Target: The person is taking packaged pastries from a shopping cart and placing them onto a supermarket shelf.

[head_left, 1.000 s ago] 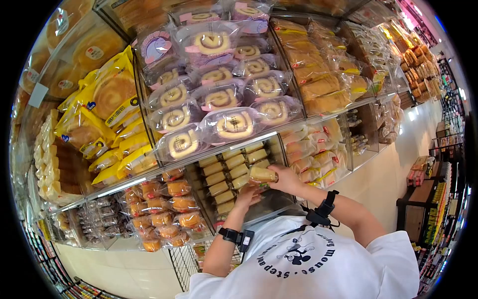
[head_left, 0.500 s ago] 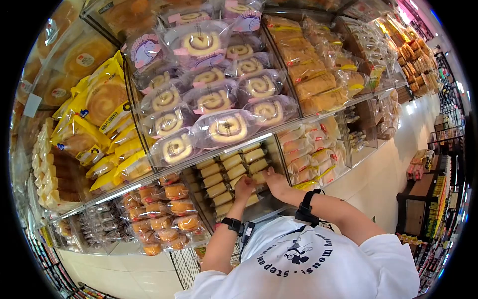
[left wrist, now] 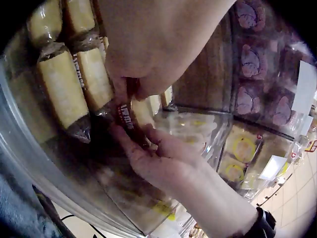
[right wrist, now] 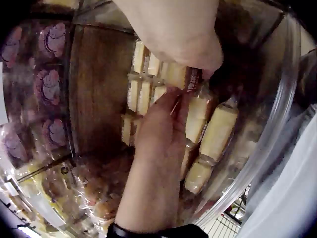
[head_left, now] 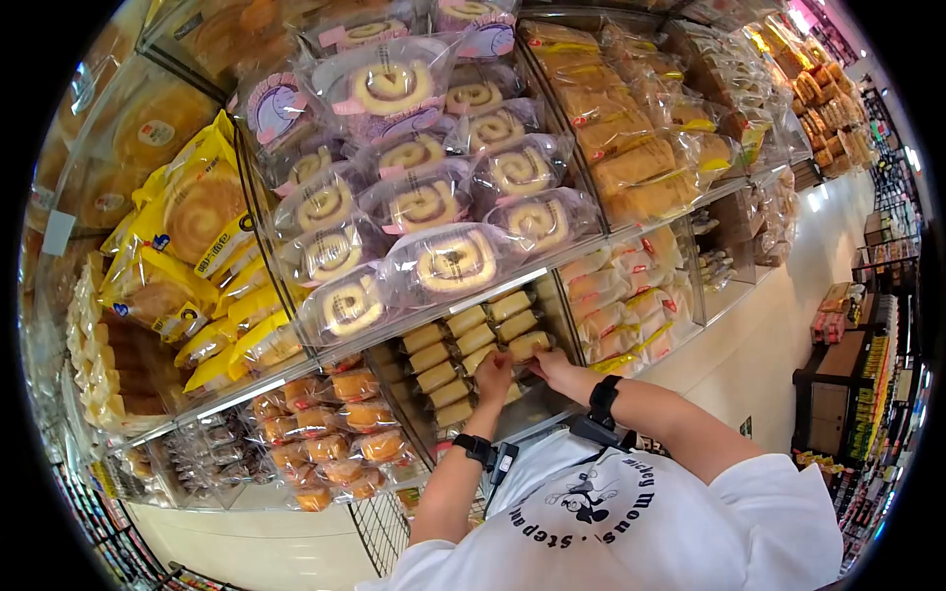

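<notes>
In the head view, a wrapped yellow cake [head_left: 529, 345] lies at the front of the right-hand row in a clear lower bin. My left hand [head_left: 493, 374] pinches its near left end and my right hand [head_left: 558, 368] grips its right end. The left wrist view shows the cake [left wrist: 142, 115] between the left hand [left wrist: 148, 44] above and the right hand [left wrist: 168, 158] below, brown lettered wrapper facing out. In the right wrist view, the right hand [right wrist: 178, 29] covers part of the cake [right wrist: 177, 75], and the left hand's [right wrist: 158, 144] fingertips touch it.
Similar wrapped cakes [head_left: 426, 357] fill rows beside the hands. Swirl rolls [head_left: 456, 261] sit on the shelf above. Round orange cakes [head_left: 382, 445] stand left, white packets [head_left: 631, 305] right. A wire cart [head_left: 379, 527] is below, near the body.
The cake, held up over the bin's front a second ago, has moved down among the rows. Both hands have followed it lower, and the fingers remain on it.
</notes>
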Demonstrator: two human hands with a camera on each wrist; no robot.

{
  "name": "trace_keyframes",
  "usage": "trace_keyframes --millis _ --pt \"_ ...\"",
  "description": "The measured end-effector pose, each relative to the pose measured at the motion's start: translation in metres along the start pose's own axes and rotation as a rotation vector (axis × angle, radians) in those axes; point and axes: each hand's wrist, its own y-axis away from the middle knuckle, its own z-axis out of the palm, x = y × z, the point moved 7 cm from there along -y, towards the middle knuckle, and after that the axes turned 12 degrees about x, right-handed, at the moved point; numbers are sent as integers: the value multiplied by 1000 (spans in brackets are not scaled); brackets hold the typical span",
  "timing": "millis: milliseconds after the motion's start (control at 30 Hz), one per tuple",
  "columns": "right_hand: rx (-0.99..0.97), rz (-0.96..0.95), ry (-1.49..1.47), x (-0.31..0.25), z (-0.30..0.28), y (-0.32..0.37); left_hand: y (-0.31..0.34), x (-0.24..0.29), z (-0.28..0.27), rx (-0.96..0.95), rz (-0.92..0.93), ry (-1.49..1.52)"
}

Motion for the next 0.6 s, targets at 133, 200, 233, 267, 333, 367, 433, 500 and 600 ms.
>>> trace_keyframes --millis 133,200,233,267,333,367,433,500,600 --pt "52 -149 186 32 0 -66 1 2 2 -46 -14 -56" --pt "76 -226 187 40 0 -82 2 26 -6 -34 69 -255" --pt "66 -210 174 33 3 -71 1 35 -7 -26 110 -352" --pt "56 -193 163 27 6 -59 0 37 -6 -28 110 -375" --pt "47 -161 158 28 8 -58 -1 38 -4 -34 108 -424" --pt "47 -147 164 28 8 -57 -1 39 -4 -25 126 -459" --pt "84 -147 208 33 8 -64 -2 41 -2 -10 162 -528" --pt "82 -174 280 31 12 -63 -2 40 0 4 190 -573" --pt "-187 -197 371 16 18 -40 -2 37 4 -19 172 -556"
